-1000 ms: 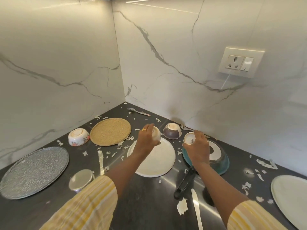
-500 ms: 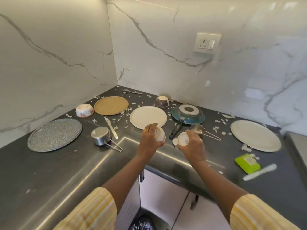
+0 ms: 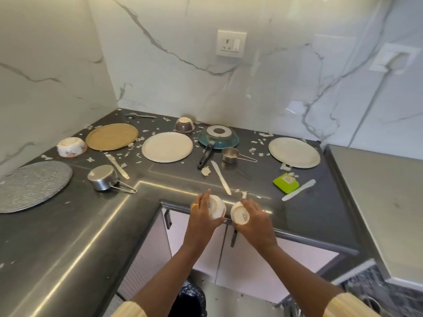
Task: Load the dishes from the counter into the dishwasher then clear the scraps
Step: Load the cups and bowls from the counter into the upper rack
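My left hand (image 3: 201,219) grips a small white bowl (image 3: 217,207) turned on its side, base toward me. My right hand (image 3: 256,223) holds a second small white bowl (image 3: 239,216) the same way. Both hang over the counter's front edge, above the cabinet doors. Left on the dark counter (image 3: 68,225): a cream plate (image 3: 167,146), another cream plate (image 3: 294,152) at the right, a brown round plate (image 3: 112,136), a grey textured plate (image 3: 29,185), a floral bowl (image 3: 71,146), a brown bowl (image 3: 184,124) upside down and a teal pan (image 3: 218,136) upside down. White scraps lie scattered among them.
Two steel measuring cups (image 3: 104,178) (image 3: 231,154), two white knives (image 3: 220,177) (image 3: 117,166), a spreader (image 3: 298,192) and a green sponge (image 3: 286,183) lie on the counter. A black bin bag (image 3: 190,298) sits below. A steel surface (image 3: 386,202) adjoins at the right.
Both hands have drawn back from the plates toward me, each carrying its white bowl, from over the counter's middle to its front edge. The view has pulled back and tilted down.
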Demonstrator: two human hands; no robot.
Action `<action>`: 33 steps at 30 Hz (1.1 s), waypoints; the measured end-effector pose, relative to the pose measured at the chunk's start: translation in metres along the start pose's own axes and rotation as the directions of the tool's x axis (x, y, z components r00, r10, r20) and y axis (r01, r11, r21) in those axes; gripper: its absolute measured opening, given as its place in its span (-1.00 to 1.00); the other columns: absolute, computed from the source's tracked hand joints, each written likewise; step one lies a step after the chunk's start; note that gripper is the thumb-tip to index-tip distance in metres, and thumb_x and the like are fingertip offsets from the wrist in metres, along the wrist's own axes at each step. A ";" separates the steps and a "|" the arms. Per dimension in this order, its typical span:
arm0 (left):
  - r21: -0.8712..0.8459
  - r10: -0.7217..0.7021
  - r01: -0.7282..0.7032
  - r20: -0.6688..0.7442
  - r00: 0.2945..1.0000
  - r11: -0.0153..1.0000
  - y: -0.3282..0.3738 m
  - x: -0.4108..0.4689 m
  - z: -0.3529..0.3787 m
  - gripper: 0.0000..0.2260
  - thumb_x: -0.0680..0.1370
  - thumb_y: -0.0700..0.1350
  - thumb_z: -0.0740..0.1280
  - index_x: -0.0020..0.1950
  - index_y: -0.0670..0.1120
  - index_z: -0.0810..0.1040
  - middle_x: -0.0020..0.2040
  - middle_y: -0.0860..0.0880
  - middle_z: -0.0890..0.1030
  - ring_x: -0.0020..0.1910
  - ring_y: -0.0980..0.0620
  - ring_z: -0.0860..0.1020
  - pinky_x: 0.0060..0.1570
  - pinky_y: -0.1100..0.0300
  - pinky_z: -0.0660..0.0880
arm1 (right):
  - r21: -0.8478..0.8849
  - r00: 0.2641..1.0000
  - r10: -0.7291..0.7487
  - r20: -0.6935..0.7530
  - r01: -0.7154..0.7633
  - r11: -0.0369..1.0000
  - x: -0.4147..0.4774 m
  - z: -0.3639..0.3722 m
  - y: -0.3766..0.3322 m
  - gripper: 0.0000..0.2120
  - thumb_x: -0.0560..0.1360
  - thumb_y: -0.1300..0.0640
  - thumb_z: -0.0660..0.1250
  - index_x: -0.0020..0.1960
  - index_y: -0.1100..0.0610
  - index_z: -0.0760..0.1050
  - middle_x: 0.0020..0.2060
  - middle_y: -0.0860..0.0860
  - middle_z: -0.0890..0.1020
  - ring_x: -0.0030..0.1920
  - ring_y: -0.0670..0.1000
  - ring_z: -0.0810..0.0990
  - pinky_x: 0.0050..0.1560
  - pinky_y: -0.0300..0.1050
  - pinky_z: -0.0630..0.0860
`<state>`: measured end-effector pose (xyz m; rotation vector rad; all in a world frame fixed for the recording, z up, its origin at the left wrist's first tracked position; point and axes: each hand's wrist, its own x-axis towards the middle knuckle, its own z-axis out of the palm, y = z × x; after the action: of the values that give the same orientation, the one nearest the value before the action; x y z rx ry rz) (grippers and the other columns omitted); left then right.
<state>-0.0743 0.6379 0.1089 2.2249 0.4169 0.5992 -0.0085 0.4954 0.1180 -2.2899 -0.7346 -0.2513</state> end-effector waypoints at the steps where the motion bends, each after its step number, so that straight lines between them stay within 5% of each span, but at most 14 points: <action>1: -0.014 0.000 0.000 0.018 1.000 1.000 0.001 -0.007 0.009 -0.21 0.30 -0.07 0.56 0.44 -0.12 0.26 0.37 -0.14 0.31 0.26 -0.11 0.35 0.16 0.13 0.41 | -0.018 1.000 -0.006 0.003 0.006 1.000 -0.009 -0.004 0.008 -0.40 0.21 0.13 0.57 0.20 0.24 0.51 0.13 0.16 0.58 0.13 0.18 0.56 0.10 -0.07 0.48; 12: -0.036 -0.007 0.012 0.159 0.987 0.999 0.043 -0.103 0.112 -0.27 0.26 -0.05 0.59 0.34 -0.14 0.35 0.31 -0.14 0.38 0.23 -0.08 0.39 0.07 0.27 0.38 | -0.147 0.997 -0.013 0.080 0.025 0.989 -0.132 -0.068 0.107 -0.31 0.10 0.09 0.64 0.16 0.25 0.51 0.06 0.17 0.62 0.05 0.18 0.62 0.05 -0.06 0.52; 22: -0.011 0.082 -0.084 0.403 0.911 0.996 0.127 -0.199 0.229 -0.28 0.23 -0.08 0.60 0.31 -0.19 0.39 0.25 -0.18 0.41 0.13 -0.14 0.45 0.01 0.22 0.42 | -0.187 0.974 0.219 -0.057 -0.226 0.956 -0.252 -0.157 0.218 -0.35 0.05 0.13 0.65 0.08 0.27 0.55 -0.03 0.18 0.64 -0.06 0.17 0.65 -0.15 -0.02 0.60; 29: -0.134 0.129 -0.068 0.526 0.841 0.989 0.188 -0.241 0.302 -0.33 0.32 -0.02 0.54 0.35 -0.11 0.34 0.29 -0.07 0.37 0.15 0.09 0.35 0.12 0.27 0.41 | -0.168 0.869 0.454 -0.195 -0.486 0.858 -0.323 -0.207 0.291 -0.31 0.06 0.16 0.65 0.12 0.30 0.53 0.01 0.23 0.63 -0.03 0.21 0.64 -0.11 0.05 0.58; 33: -0.116 0.157 -0.108 0.630 0.761 0.987 0.214 -0.243 0.344 -0.29 0.35 -0.03 0.53 0.40 -0.11 0.29 0.35 -0.13 0.32 0.22 -0.03 0.39 0.22 0.09 0.43 | -0.137 0.779 0.553 -0.295 -0.607 0.783 -0.344 -0.228 0.324 -0.28 0.04 0.15 0.66 0.14 0.31 0.52 0.00 0.26 0.62 -0.04 0.25 0.61 -0.10 0.12 0.58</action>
<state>-0.0695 0.1786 0.0008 2.2340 -0.1201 -0.1040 -0.0991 -0.0003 -0.0287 -2.5159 0.1646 -0.3195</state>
